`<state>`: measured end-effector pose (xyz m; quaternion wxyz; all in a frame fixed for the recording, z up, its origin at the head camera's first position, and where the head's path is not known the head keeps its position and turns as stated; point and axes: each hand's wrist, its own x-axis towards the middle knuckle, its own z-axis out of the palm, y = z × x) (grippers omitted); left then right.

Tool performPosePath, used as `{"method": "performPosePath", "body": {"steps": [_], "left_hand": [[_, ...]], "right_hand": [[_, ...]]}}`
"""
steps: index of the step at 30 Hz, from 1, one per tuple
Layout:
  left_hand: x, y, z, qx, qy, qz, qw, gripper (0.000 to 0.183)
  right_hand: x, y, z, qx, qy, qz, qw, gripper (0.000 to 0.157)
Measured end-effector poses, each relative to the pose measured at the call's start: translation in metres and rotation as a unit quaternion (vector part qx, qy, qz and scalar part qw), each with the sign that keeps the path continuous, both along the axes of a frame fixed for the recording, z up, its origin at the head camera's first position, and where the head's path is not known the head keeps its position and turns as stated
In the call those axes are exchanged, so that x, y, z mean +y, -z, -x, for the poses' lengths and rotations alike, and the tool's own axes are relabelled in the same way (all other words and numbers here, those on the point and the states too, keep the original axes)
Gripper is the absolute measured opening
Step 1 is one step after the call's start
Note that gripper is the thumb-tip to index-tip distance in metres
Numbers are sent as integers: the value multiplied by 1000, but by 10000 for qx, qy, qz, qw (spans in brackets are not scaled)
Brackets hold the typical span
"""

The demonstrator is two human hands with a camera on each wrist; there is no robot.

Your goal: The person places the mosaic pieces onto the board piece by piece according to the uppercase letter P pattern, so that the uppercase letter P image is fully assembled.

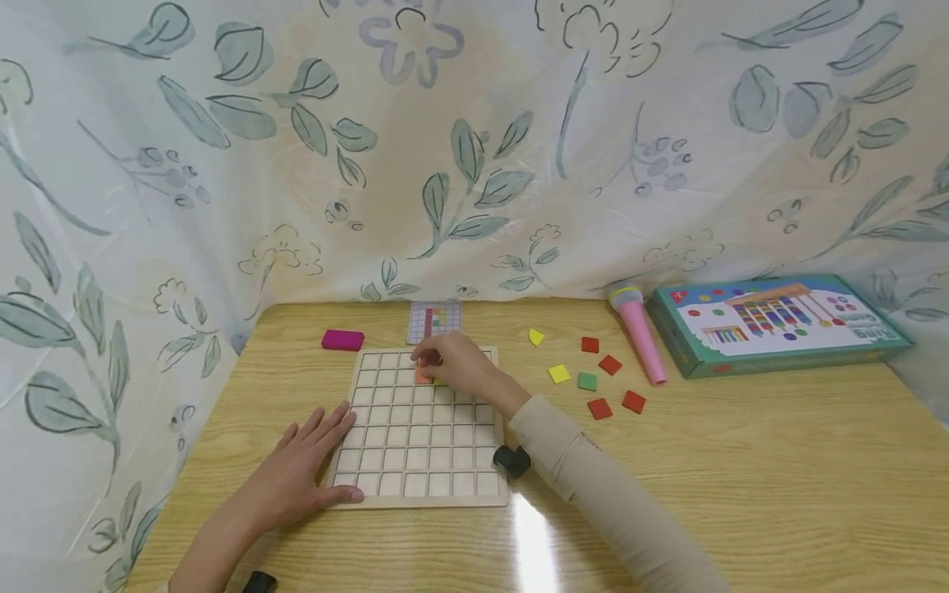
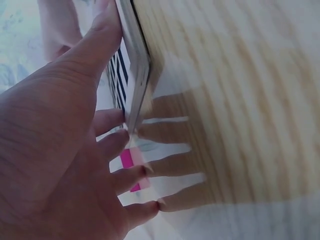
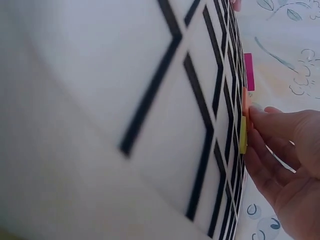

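Orange tile: (image 1: 423, 376) on the board, in its far part, right under the right fingertips.
Right hand: (image 1: 455, 364) reaches over the board's far side; thumb and fingers drawn narrow, pinching the orange tile.
Yellow tile: (image 3: 243, 136) on the board, just beside the orange one, partly covered by the hand.
Left hand: (image 1: 300, 465) spread wide, fingers along the board's left edge, thumb over its near corner; it holds nothing.
Board: (image 1: 408, 459) wooden, gridded, flat on the table (image 1: 741, 486).
In the way: the right hand hides some far squares and the near edge of the picture card (image 1: 418, 321).
Right of the board: loose red (image 1: 600, 408), yellow and green tiles, then a pink microphone (image 1: 643, 342) touching or near a box (image 1: 778, 325).
Far left: a magenta block (image 1: 343, 340).
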<state>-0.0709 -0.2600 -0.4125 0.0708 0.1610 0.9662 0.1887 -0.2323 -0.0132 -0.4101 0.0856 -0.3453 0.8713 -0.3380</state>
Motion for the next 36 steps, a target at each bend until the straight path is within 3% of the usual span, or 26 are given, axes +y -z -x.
{"method": "performPosePath", "body": {"steps": [6,12,16,27,36], "left_hand": [[1,-2,1,-11,13,35,10000,104],[2,-3,2,-30,32,39,10000,105],[2,-2,1,-24,32,39,10000,104],[-1,-4,-2,-3,-20,61,10000,104],[0,-4,-2,-9,-17,-17,10000,102]], "right_hand": [[-2,0,1,3,-11,-241,9997,20],[5,-9,0,-214,-37,-338,9992,24],[18,-17,0,-101,-30,-300,9995,25],[75,-32,-2,133,374,-409,9984,25],[145,-20,18,20,1002,-244,9947,28]]}}
